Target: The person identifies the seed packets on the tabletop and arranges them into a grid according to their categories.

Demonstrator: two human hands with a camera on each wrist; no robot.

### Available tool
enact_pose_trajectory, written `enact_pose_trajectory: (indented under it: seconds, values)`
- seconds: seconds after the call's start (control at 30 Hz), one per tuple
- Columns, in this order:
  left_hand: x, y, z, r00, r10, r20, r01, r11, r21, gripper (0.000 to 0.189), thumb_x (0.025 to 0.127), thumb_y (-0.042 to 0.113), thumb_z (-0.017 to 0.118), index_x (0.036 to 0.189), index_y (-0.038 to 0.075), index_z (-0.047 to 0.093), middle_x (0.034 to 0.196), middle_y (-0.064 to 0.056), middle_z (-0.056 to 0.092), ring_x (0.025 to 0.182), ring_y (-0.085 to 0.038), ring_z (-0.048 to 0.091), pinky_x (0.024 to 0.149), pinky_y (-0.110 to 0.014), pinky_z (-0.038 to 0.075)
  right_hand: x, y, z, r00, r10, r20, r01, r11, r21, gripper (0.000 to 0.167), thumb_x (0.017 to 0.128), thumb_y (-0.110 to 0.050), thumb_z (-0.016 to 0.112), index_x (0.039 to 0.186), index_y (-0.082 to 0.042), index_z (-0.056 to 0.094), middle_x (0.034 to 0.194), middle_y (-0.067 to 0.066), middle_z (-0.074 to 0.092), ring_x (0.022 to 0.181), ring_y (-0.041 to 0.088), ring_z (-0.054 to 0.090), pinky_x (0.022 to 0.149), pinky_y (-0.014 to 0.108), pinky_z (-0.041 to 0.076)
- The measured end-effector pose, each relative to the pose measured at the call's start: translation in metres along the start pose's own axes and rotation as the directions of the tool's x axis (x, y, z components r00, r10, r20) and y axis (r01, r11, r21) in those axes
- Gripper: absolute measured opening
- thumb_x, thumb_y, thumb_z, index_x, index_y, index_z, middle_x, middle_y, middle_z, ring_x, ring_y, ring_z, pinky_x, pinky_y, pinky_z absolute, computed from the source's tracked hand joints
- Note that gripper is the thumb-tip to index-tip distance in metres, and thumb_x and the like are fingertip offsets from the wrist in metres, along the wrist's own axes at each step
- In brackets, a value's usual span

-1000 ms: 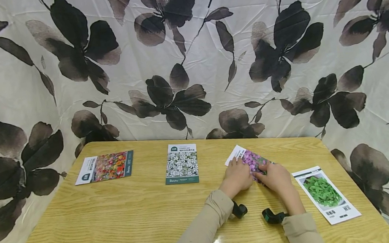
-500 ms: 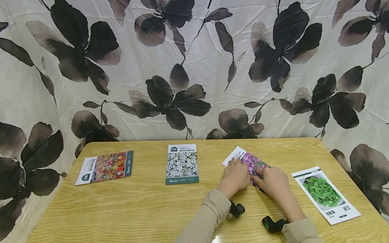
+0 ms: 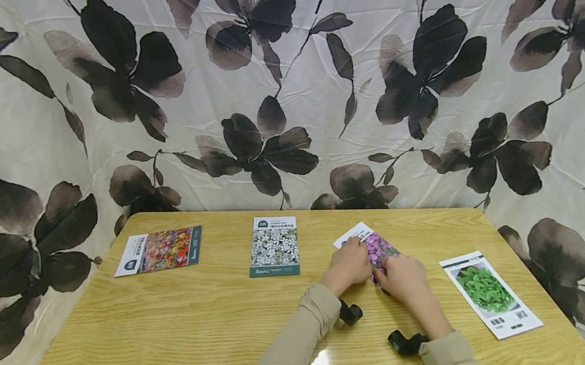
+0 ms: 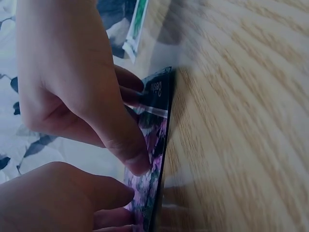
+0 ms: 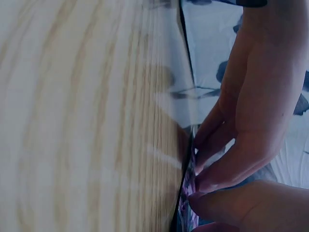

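Note:
A seed packet with pink-purple flowers [image 3: 378, 246] lies slanted on the wooden table, right of centre in the head view. My left hand [image 3: 347, 263] holds it near its white top end, fingers bent onto its face. At the lower end my right hand [image 3: 405, 278] grips it, with the thumb on the printed side and the fingers toward the far edge. In the left wrist view the packet's dark lower band [image 4: 157, 92] shows beyond the right hand's fingers. The right wrist view shows the packet [image 5: 186, 198] nearly edge-on, low against the table, with both hands at it.
To the right lies a packet picturing green leaves [image 3: 489, 293]. A white-flower packet [image 3: 274, 247] lies to the left, and a mixed-flower packet [image 3: 158, 251] at the far left. The wooden table [image 3: 181, 340] ends at a floral cloth [image 3: 290, 148] behind.
The purple-flower packet has turned a little toward upright and shifted slightly left, and both hands have moved left and toward me with it. The other packets lie as before.

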State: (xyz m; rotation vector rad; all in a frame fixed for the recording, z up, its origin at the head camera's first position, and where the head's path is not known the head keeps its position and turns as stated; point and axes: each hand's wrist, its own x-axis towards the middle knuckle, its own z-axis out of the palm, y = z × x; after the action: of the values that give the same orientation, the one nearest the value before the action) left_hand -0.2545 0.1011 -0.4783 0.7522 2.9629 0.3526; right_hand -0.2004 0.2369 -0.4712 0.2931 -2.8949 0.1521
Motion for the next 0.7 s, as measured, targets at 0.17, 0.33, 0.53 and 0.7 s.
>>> enact_pose_trajectory:
  seconds: [0.17,0.33,0.53,0.7]
  values:
    - [-0.001,-0.005,0.001,1.000,0.021,-0.012,-0.021,1.000,0.007,0.038,0.099,0.033,0.056,0.126,0.007,0.063,0.134,-0.009,0.054,0.124,-0.020,0.053,0.090,-0.038,0.054,-0.004,-0.009,0.000,0.999,-0.023,-0.032,0.022,1.000,-0.022,0.047,0.084,-0.024,0.073,0.051,-0.016,0.041,0.049,0.000,0.040,0.044,0.022,0.043,0.040,0.040,0.039]
    - [-0.004,-0.009,0.000,0.999,0.039,-0.028,-0.038,0.999,0.036,0.042,0.098,0.038,0.059,0.128,0.009,0.062,0.131,-0.006,0.054,0.123,-0.019,0.053,0.091,-0.036,0.054,-0.005,-0.019,0.002,0.992,-0.097,-0.078,0.091,0.994,-0.067,0.048,0.084,-0.019,0.070,0.049,-0.016,0.037,0.048,-0.001,0.038,0.041,0.019,0.038,0.036,0.038,0.037]
    - [-0.005,-0.014,0.001,0.995,0.077,-0.061,-0.074,0.996,0.048,0.045,0.096,0.040,0.063,0.128,0.009,0.062,0.128,-0.006,0.055,0.122,-0.019,0.054,0.092,-0.035,0.053,-0.007,-0.026,0.005,0.977,-0.165,-0.132,0.152,0.983,-0.105,0.048,0.079,-0.013,0.070,0.050,-0.017,0.032,0.046,-0.004,0.031,0.041,0.013,0.030,0.034,0.031,0.032]
    - [-0.007,-0.017,0.002,0.991,0.109,-0.078,-0.105,0.993,0.053,0.041,0.095,0.039,0.065,0.123,0.009,0.063,0.118,-0.004,0.054,0.107,-0.019,0.057,0.084,-0.033,0.055,-0.009,-0.032,0.006,0.976,-0.178,-0.123,0.164,0.979,-0.119,0.046,0.079,-0.012,0.070,0.050,-0.016,0.034,0.047,-0.003,0.034,0.042,0.013,0.032,0.035,0.032,0.034]
